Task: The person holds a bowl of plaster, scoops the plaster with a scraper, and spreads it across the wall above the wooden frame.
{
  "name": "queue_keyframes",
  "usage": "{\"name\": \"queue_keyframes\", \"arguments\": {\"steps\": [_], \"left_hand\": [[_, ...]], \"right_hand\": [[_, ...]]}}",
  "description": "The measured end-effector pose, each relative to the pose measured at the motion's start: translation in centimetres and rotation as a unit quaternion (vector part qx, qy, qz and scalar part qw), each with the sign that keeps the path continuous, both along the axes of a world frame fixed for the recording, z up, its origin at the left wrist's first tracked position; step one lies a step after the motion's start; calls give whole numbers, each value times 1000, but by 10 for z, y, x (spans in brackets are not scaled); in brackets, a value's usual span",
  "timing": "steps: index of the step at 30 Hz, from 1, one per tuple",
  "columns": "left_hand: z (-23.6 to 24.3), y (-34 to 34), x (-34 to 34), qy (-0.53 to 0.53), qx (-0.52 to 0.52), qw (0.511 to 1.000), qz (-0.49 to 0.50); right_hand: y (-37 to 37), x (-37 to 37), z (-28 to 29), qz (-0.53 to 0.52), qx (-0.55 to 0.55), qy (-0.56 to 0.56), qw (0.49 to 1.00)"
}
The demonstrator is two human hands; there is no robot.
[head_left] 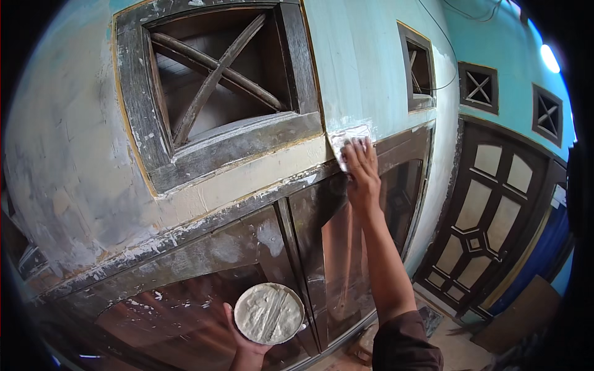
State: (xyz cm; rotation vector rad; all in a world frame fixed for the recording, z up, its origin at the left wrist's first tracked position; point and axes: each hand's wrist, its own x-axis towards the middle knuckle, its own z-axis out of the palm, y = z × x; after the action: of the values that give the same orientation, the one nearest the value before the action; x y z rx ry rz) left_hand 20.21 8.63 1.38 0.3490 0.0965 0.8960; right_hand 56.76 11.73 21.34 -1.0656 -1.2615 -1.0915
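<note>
My right hand (362, 168), arm stretched up, grips a flat white putty-smeared spreader (339, 143) that lies against the wall. The blade is beside the lower right corner of a dark wooden vent frame (216, 145) with crossed bars, just above the top of a brown window frame (402, 140). Low in view, my left hand (247, 344) is closed around a round tub (302, 302) from below and its left side. Thick off-white putty (267, 316) fills the tub, with ridges across its surface. Most of the left fingers are hidden beneath it.
Putty-spotted brown window panels (272, 238) stand below the wall strip. The wall (68, 154) is patchy grey at left and turquoise at right. A panelled door (489, 210) and smaller vents (478, 88) are at far right. A thin cable (440, 31) hangs there.
</note>
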Motion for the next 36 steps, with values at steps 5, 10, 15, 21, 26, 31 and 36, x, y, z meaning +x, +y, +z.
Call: {"name": "queue_keyframes", "arguments": {"steps": [5,10,15,21,26,31,36], "left_hand": [[6,-5,1,-4,8,1000,-2],[-3,-5,-1,-6,3,1000,11],[11,-14,1,-3,-20,1000,0],[9,-15,-8,-5,9,1000,6],[3,-14,-7,-23,10,1000,-7],[5,-19,-16,-28,26,999,-1],[-3,-16,-27,-99,-18,995,-22]], "right_hand": [[12,15,-51,26,-33,-13,999],[2,10,-24,15,71,-29,997],[11,-3,-38,36,-36,-47,998],[-1,-12,-51,23,35,-28,999],[7,-44,-15,14,-43,-36,998],[12,-38,-56,30,-9,-31,999],[7,-62,-18,31,45,-46,997]]}}
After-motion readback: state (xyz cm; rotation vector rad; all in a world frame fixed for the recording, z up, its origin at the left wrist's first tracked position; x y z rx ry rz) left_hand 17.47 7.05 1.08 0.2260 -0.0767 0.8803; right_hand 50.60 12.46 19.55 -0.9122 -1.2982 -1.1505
